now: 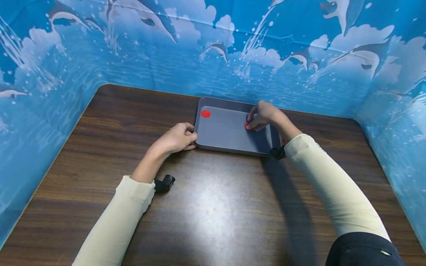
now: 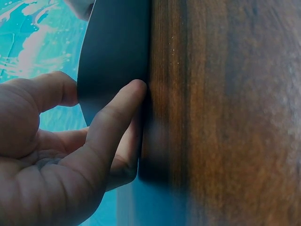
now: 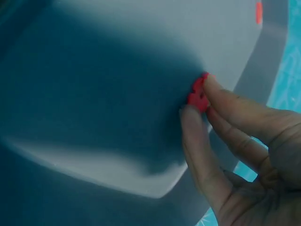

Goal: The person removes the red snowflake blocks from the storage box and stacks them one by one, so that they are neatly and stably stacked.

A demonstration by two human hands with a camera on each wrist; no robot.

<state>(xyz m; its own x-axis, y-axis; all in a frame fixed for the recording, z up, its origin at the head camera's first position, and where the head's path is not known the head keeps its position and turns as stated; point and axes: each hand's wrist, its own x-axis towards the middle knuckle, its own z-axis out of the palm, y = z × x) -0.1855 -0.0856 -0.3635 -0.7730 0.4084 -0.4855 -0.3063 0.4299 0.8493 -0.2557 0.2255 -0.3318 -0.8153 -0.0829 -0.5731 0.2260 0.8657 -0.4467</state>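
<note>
A shallow grey rectangular tray (image 1: 226,122) lies near the table's far edge. My left hand (image 1: 178,138) grips its near left corner, and in the left wrist view the fingers (image 2: 115,110) lie against the tray's dark outer wall (image 2: 115,52). Over the tray's right part, my right hand (image 1: 263,116) pinches a small red piece with a scalloped, flower-like edge (image 3: 199,94) between thumb and fingertips, close over the tray floor. Another red scalloped piece (image 1: 205,114) lies flat in the far left corner of the tray.
The brown wood-grain table (image 1: 100,159) extends around the tray. Behind it hangs a blue cloth (image 1: 186,62) printed with dolphins. A small red spot (image 1: 284,142) shows at the tray's right end, beside the black wrist camera (image 1: 277,152). A shadow crosses the tray's right part.
</note>
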